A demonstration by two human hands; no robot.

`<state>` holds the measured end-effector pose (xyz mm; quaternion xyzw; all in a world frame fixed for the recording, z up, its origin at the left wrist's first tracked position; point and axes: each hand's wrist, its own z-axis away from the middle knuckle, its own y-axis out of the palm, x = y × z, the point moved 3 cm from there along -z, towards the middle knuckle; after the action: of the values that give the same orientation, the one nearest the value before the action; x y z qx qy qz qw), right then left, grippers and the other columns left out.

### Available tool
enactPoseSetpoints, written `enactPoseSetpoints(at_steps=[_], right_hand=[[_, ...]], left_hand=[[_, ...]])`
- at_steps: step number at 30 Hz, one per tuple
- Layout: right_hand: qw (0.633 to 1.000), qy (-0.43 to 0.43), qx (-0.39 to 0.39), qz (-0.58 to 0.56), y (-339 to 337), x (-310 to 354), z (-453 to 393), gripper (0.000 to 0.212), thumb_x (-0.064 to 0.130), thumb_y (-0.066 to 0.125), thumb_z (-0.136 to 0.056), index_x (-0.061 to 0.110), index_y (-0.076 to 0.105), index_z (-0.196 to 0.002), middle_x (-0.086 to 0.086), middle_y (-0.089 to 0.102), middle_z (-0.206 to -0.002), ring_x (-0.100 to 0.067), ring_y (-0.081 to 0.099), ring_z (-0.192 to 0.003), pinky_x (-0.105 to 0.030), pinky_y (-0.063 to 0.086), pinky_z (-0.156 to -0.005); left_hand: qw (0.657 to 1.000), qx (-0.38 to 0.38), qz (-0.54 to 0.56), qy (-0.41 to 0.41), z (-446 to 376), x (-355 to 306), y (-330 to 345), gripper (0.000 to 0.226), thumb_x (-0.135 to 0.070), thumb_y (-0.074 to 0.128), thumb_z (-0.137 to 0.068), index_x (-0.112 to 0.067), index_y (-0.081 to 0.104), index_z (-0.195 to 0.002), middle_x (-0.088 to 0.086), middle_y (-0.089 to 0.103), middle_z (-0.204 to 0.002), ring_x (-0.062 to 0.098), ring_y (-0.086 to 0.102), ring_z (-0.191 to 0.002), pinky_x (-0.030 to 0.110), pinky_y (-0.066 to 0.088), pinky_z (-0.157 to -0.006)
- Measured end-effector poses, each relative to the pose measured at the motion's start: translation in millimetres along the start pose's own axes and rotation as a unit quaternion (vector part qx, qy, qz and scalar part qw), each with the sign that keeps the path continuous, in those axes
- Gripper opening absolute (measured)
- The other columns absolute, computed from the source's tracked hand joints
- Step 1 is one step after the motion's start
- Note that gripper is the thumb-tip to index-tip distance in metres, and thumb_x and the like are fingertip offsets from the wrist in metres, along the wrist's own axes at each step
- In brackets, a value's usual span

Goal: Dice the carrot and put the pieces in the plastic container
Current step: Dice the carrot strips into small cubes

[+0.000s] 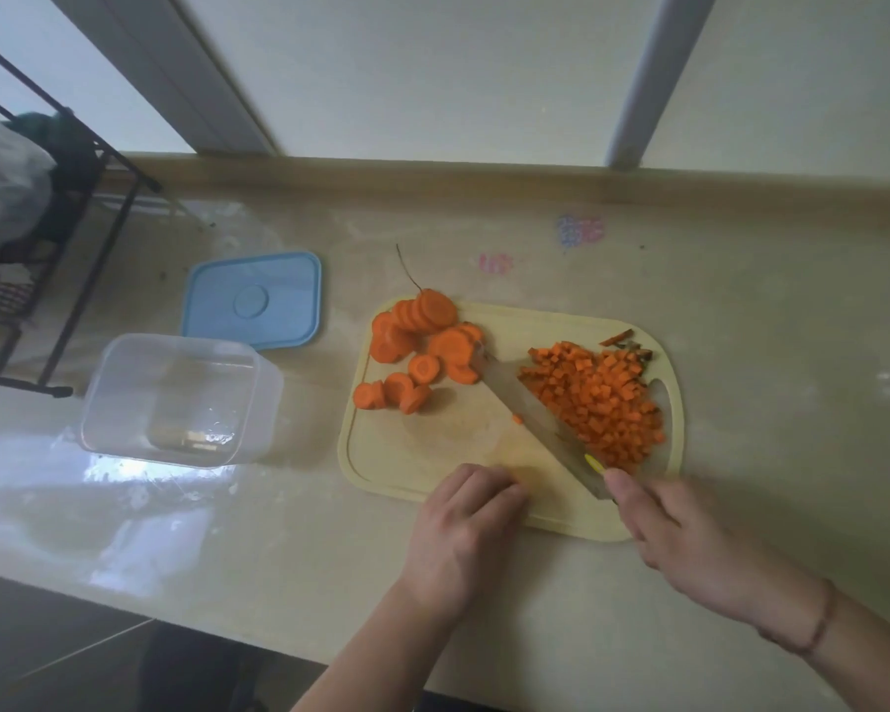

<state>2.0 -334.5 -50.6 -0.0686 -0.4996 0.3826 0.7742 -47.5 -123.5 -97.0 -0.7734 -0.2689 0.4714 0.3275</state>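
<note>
Right hand (689,537) grips the knife (535,418) at its handle, forefinger extended toward the yellow spot at the blade's heel; the handle itself is hidden under the palm. Blade lies flat and diagonal across the cutting board (432,470), its tip touching the nearest of the carrot rounds (422,346), its right flank against the heap of diced carrot (602,403). Left hand (463,526) rests with fingers curled under at the board's near edge, holding nothing that can be seen, close beside the lower part of the blade. One stray cube (518,418) sits just left of the blade. Plastic container (176,398) stands uncovered and without carrot, left of the board and apart from it; blue lid (255,300) lies behind it. Trimmings (625,341) sit at the heap's far corner.

Judged hazards: the left knuckles lie near the edge, so a quick lift or sweep of the blade could nick them; the heap crowds the board's right rim and handle slot, so pushing rightward would probably spill cubes onto the counter (766,326); trimmings could be swept in with the dice; the transfer must cross the gap to the container, where pieces may drop; rounds remain undiced
</note>
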Motion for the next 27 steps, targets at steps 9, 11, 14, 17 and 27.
enactPoseSetpoints(at_steps=[9, 11, 14, 17, 27], right_hand=[[0.994, -0.089, -0.028, 0.049, -25.6, 6.3, 19.7, 0.062, 0.078, 0.027, -0.082, 0.02, 0.047, -0.071, -0.007, 0.051, -0.059, -0.011, 0.047, -0.049, -0.031, 0.037, -0.054], [0.99, -0.105, -0.036, 0.09, -30.3, 3.0, 22.5, 0.067, 0.083, 0.024, -0.081, 0.021, 0.045, -0.067, -0.001, 0.052, -0.058, -0.012, 0.05, -0.052, -0.031, 0.037, -0.054], [0.977, -0.108, -0.053, 0.178, -34.8, 0.0, 24.4, 0.073, 0.088, 0.013, -0.076, 0.022, 0.042, -0.064, 0.004, 0.051, -0.055, -0.009, 0.051, -0.055, -0.035, 0.042, -0.056], [0.955, -0.111, -0.081, 0.263, -37.6, 1.9, 25.0, 0.074, 0.087, 0.007, -0.075, 0.025, 0.048, -0.074, 0.005, 0.057, -0.064, -0.011, 0.058, -0.064, -0.035, 0.045, -0.058], [0.844, -0.208, -0.16, 0.468, -33.0, 12.4, 24.4, 0.055, 0.067, 0.03, -0.084, 0.024, 0.056, -0.062, 0.001, 0.052, -0.043, -0.018, 0.049, -0.031, -0.025, 0.025, -0.03]], left_hand=[[0.998, 0.013, 0.053, -0.011, -47.7, -4.9, 18.7, 0.02, -0.003, 0.071, -0.088, -0.009, 0.072, -0.108, 0.003, 0.067, -0.112, 0.024, 0.065, -0.096, 0.032, 0.054, -0.082], [0.996, 0.011, 0.08, -0.047, -52.1, -4.2, 19.9, 0.02, -0.004, 0.069, -0.091, -0.01, 0.074, -0.109, 0.002, 0.067, -0.116, 0.022, 0.067, -0.102, 0.033, 0.056, -0.084], [0.992, 0.027, 0.09, -0.083, -39.4, -6.5, 9.3, 0.021, 0.001, 0.065, -0.093, -0.012, 0.072, -0.108, -0.012, 0.058, -0.122, 0.011, 0.062, -0.11, 0.028, 0.052, -0.088], [0.999, -0.035, 0.034, -0.009, -19.2, -14.0, -17.8, 0.022, 0.009, 0.057, -0.084, -0.011, 0.065, -0.084, -0.001, 0.056, -0.1, 0.024, 0.059, -0.085, 0.033, 0.049, -0.07], [0.994, 0.039, -0.016, -0.096, -67.5, -45.4, -26.7, 0.02, -0.033, 0.066, -0.081, -0.022, 0.057, -0.067, -0.008, 0.054, -0.069, 0.017, 0.052, -0.067, 0.032, 0.045, -0.061]])
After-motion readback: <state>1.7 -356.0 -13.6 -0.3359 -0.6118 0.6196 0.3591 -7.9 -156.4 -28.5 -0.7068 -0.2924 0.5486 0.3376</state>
